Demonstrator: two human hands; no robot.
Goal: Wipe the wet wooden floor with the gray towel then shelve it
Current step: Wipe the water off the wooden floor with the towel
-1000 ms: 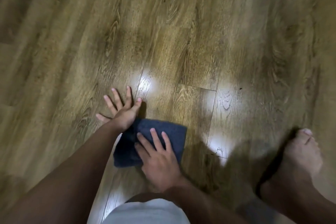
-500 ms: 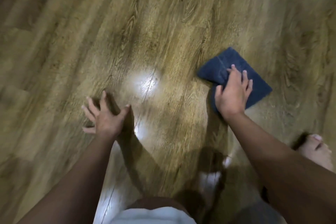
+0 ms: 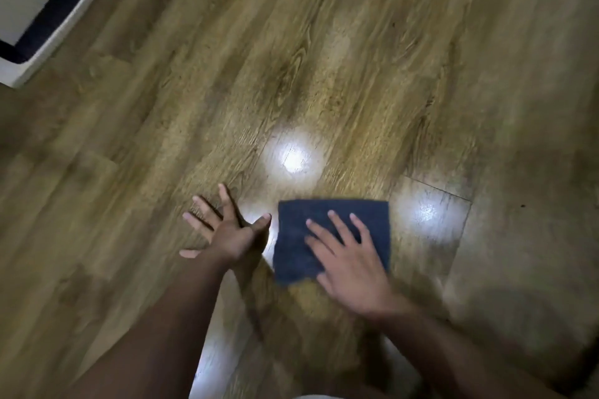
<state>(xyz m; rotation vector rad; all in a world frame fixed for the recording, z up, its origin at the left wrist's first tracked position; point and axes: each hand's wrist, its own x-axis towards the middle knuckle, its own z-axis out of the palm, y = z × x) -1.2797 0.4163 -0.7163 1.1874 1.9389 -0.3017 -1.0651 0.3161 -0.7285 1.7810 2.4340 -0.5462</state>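
Wooden floor [image 3: 324, 74]: plank boards, brown, strong printed-looking grain; smooth, semi-gloss; bright glare spots on sheen, seams between planks visible.
Gray towel [image 3: 301, 236]: cloth, dark blue-gray, matt, fine nubby terry-like texture; folded flat, edges slightly blurred.
Unit at upper left corner [image 3: 48, 16]: white smooth edge, material unclear, dark band within; no detail legible.

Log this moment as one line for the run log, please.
stage: wiping | right hand: flat on gray towel | left hand: spread on wooden floor beside towel | shelving: not yet done
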